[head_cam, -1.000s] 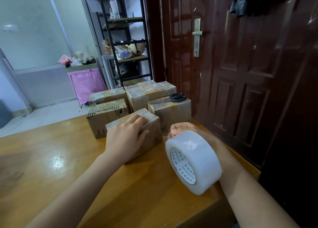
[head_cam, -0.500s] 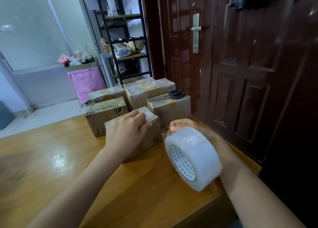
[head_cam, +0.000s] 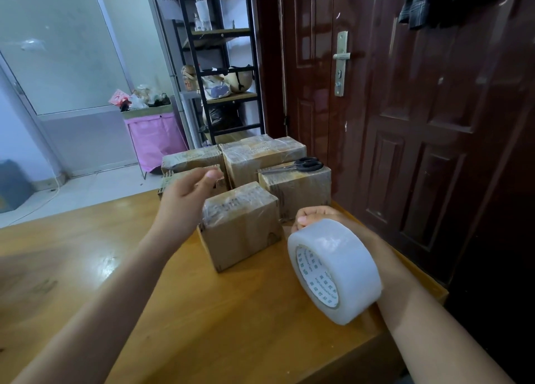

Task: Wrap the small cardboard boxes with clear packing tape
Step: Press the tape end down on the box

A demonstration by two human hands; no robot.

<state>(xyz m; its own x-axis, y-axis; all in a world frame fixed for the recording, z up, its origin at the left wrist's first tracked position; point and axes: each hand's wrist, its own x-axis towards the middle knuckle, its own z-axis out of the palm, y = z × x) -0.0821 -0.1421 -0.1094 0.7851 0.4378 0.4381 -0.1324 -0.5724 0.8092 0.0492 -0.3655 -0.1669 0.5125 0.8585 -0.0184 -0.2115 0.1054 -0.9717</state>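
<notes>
A small cardboard box [head_cam: 240, 230], its top shiny with clear tape, stands on the wooden table [head_cam: 86, 267] in front of me. My left hand [head_cam: 185, 204] hovers just left of and above it, fingers loosely curled and holding nothing. My right hand [head_cam: 315, 214] grips a big roll of clear packing tape [head_cam: 333, 270] to the right of the box, and the roll hides most of the fingers. Several more taped boxes stand behind, among them one at the right [head_cam: 298, 189] and a taller one [head_cam: 260, 154].
Black scissors [head_cam: 301, 165] lie on top of the right rear box. A dark red door [head_cam: 405, 108] is close on the right, past the table's right edge. Behind the table stand a black shelf rack [head_cam: 220, 65] and a pink bin [head_cam: 156, 134].
My left hand has lifted off the top of the front box and moved up and left. The box top is now uncovered. The tape roll stays in my right hand.
</notes>
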